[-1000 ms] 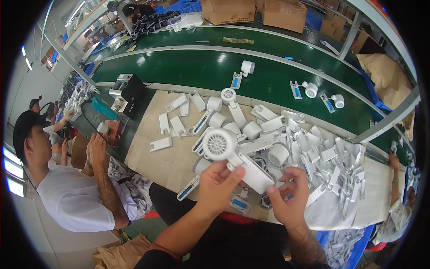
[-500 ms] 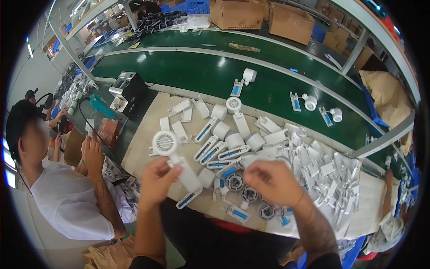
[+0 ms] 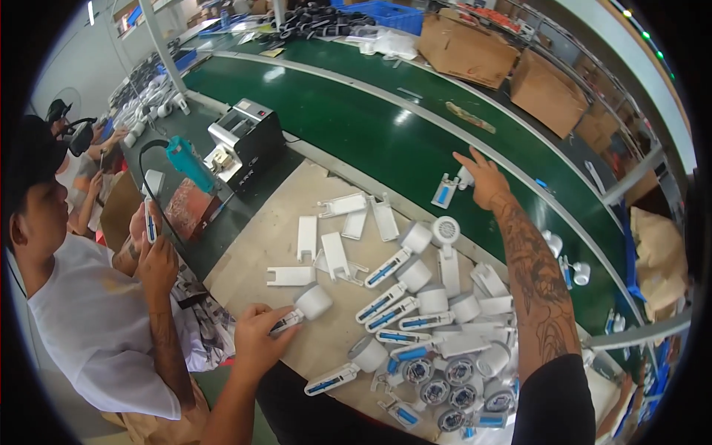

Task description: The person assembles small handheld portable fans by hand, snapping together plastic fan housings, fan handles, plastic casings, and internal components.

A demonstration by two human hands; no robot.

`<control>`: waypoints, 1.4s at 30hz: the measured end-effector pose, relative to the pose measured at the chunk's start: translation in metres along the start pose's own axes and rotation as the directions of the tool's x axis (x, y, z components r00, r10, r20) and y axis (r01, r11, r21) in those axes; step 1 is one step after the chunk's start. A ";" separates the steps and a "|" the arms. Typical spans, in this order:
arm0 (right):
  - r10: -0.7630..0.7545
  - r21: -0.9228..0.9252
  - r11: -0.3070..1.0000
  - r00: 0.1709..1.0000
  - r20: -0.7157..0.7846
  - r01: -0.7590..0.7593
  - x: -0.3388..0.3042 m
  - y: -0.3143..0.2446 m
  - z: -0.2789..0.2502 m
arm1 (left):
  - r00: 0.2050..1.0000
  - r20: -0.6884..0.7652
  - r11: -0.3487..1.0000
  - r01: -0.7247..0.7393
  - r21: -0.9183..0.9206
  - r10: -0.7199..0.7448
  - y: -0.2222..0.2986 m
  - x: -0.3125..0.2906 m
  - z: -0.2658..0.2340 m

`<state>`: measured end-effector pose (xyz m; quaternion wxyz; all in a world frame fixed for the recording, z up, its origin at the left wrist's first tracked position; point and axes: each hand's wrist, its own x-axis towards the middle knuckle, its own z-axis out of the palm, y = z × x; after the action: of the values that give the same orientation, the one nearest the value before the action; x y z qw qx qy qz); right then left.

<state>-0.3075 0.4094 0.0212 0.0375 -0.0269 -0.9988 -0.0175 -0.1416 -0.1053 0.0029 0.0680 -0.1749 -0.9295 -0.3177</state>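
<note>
clamping the left grip (image 3: 259, 335) on a white fan (image 3: 314, 301), right grip (image 3: 486, 180) spread at another fan (image 3: 464, 177), contact unclear

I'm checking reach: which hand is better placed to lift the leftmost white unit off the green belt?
Probably the right hand: it is over the green belt, right by that white unit. The left hand is much nearer the body, holding another unit.

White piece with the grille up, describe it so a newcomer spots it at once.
Find the green belt, then the beige mat on its near side. At the mat's belt-side edge lies the white piece. Its round head shows a white grille; neighbouring heads show plain sides.
</note>
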 end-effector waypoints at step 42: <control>0.348 0.926 -0.194 0.906 -0.243 0.323 -0.387 -0.139 -0.149 | 0.616 0.671 0.191 0.662 -0.725 0.412 0.224 -0.056 0.029</control>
<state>0.0814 0.2453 0.1353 0.2601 0.0062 -0.6008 0.7559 -0.0078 0.0618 0.0942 -0.4940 -0.2007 -0.4436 -0.7203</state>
